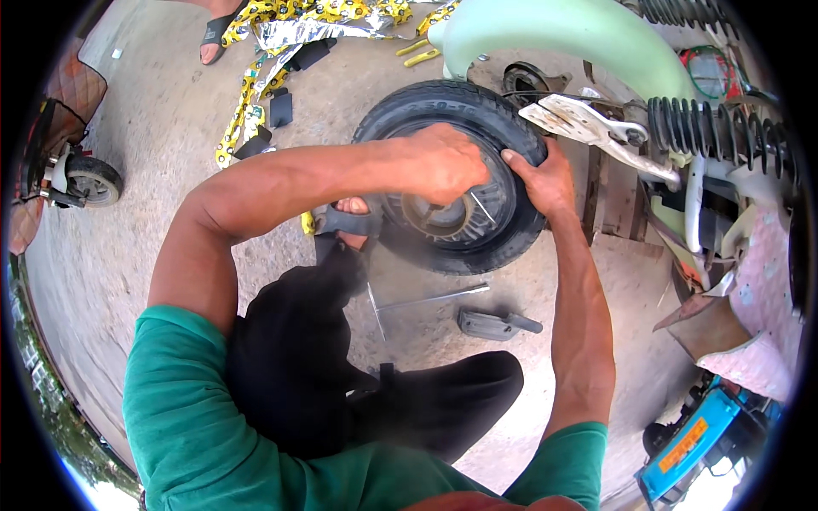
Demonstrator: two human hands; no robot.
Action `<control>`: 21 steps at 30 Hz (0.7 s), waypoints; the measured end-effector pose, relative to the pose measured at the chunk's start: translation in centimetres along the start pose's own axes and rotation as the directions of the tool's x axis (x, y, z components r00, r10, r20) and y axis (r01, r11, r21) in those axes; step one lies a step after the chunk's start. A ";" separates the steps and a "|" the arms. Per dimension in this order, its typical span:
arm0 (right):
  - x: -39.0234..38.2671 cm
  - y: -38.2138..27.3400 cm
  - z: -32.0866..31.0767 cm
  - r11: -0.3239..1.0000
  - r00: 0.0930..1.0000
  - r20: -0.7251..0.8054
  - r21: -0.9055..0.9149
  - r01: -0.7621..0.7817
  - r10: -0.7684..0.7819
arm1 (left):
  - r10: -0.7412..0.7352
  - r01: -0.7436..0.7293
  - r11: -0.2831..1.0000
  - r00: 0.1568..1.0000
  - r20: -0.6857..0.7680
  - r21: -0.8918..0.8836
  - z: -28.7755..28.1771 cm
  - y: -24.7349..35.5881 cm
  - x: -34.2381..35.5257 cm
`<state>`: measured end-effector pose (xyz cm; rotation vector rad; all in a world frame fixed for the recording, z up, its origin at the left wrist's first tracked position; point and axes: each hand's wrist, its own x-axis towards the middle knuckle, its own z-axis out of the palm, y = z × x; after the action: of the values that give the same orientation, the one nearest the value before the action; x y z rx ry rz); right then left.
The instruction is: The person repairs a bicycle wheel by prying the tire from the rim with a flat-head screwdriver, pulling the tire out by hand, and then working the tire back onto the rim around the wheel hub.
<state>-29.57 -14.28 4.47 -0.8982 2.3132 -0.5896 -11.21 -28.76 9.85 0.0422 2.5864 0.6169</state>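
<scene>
A black scooter wheel (504, 247), tire fitted round a grey metal hub, lies tilted on the ground in front of me. Over the hub and inner rim my left hand (447, 163) is closed in a fist. A thin metal rod (483, 207) sticks out below that fist; its other end and its kind are hidden. My right hand (547, 177) grips the right side of the tire, thumb on the sidewall and fingers round the outer edge. Below the wheel a T-handle wrench (434, 297) rests on the concrete, beside a grey block-like part (490, 324) with a dark arm.
Ahead and right stands a partly dismantled scooter with a pale green fender (562, 38), black coil spring (707, 128) and white bracket (569, 117). Yellow-handled pliers (419, 54) and patterned wrapping (328, 25) lie ahead. A blue machine (694, 443) is at lower right, another person's sandaled foot (213, 43) far left.
</scene>
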 end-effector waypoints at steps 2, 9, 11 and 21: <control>-0.1 -0.2 -0.2 1.000 1.000 0.002 0.019 0.000 0.000 | 0.023 -0.023 1.000 0.999 -0.037 0.006 0.6 -0.5 0.5; 0.1 -0.3 0.1 0.997 1.000 0.008 0.072 0.007 -0.008 | 0.133 -0.133 0.991 0.987 -0.094 0.014 1.8 -1.4 2.8; 0.3 0.1 0.1 0.997 1.000 0.008 0.078 0.019 -0.019 | 0.148 -0.148 0.989 0.984 -0.104 0.001 2.0 -1.9 3.0; 0.8 1.0 0.7 0.996 0.997 -0.017 0.055 0.076 -0.075 | 0.134 -0.132 0.991 0.985 -0.106 0.027 2.8 1.7 2.7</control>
<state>-30.05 -14.32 3.06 -0.9613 2.2723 -0.6910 -12.45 -25.74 7.20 0.1945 2.7103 0.6578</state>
